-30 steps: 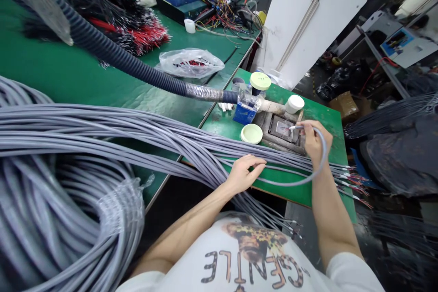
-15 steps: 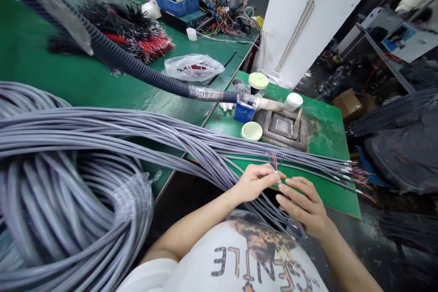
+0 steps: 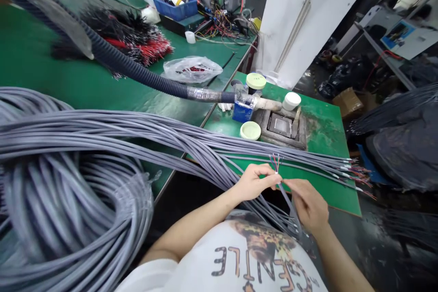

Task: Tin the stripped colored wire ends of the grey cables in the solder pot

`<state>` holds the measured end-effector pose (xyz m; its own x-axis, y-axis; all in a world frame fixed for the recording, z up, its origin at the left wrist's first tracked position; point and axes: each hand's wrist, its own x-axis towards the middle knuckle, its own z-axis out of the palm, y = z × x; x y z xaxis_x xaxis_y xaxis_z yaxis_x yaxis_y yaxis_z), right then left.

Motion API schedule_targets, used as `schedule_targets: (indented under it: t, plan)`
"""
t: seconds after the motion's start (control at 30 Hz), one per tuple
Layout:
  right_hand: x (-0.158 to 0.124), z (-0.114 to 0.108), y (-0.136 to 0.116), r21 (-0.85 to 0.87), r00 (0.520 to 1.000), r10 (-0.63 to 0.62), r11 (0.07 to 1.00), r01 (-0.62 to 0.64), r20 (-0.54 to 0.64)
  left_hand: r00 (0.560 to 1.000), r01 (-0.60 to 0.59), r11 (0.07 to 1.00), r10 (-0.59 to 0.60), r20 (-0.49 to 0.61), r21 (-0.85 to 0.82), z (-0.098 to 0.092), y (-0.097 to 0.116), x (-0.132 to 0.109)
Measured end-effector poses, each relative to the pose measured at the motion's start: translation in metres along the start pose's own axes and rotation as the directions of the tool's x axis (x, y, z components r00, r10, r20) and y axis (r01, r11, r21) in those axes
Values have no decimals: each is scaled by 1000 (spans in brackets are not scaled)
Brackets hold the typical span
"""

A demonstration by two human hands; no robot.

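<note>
My left hand (image 3: 255, 183) pinches the end of a grey multi-core cable (image 3: 288, 205) just below its stripped end. Thin coloured wires (image 3: 275, 162) fan upward from that end. My right hand (image 3: 308, 205) sits beside it, its fingertips closed on the cable under my left fingers. Behind both hands, a long bundle of grey cables (image 3: 137, 137) crosses the green-topped bench (image 3: 328, 196), its tinned ends sticking out at the right. A large coil of the same cable (image 3: 68, 200) lies at the lower left.
A metal solder pot (image 3: 280, 125) stands on the bench beyond my hands, with pale round lids (image 3: 250, 130) and a blue flux box (image 3: 242, 112) beside it. A corrugated black hose (image 3: 137, 75) runs above. Red-and-black wire bunches (image 3: 137, 45) and a plastic bag (image 3: 192, 69) lie on the far bench.
My right hand's spread fingers have drawn together onto the cable, and its length now shows running down past that hand. My left hand keeps its pinch on the stripped end.
</note>
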<state>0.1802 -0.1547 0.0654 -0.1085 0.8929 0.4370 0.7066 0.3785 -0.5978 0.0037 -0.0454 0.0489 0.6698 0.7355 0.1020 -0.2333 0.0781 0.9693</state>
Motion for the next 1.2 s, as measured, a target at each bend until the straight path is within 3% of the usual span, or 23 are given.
schedule_targets:
  t: [0.07, 0.13, 0.2, 0.3, 0.37, 0.43, 0.97, 1.07, 1.2]
  plan:
    - [6, 1, -5, 107, 969, 242, 963, -246, 56, 1000, 20, 1000, -20, 19, -11, 4, -1, 2]
    - [12, 5, -9, 267, 913, 360, 876, -401, 191, 998, 53, 998, -51, 39, -46, 7, -2, 3]
    - [17, 12, -11, 414, 875, 405, 772, -483, 266, 995, 95, 986, -93, 21, -134, 10, -4, 4]
    - [22, 20, -14, 493, 829, 497, 670, -554, 256, 979, 89, 961, -132, -153, -263, 9, -3, 6]
    - [24, 24, -15, 499, 815, 529, 653, -570, 239, 951, 45, 964, -122, -284, -263, 7, -1, 7]
    - [25, 26, -17, 502, 809, 534, 644, -577, 245, 933, 21, 974, -100, -345, -227, 3, 1, 8]
    - [28, 34, -16, 519, 795, 528, 609, -599, 298, 914, 62, 946, -181, -362, -317, 0, 2, 19]
    - [30, 37, -16, 621, 773, 532, 488, -613, 344, 918, 71, 947, -184, -351, -312, 0, 4, 18]
    - [42, 40, -15, 794, 739, 509, 162, -586, 441, 921, 70, 959, -168, -351, -276, 2, 7, 16]
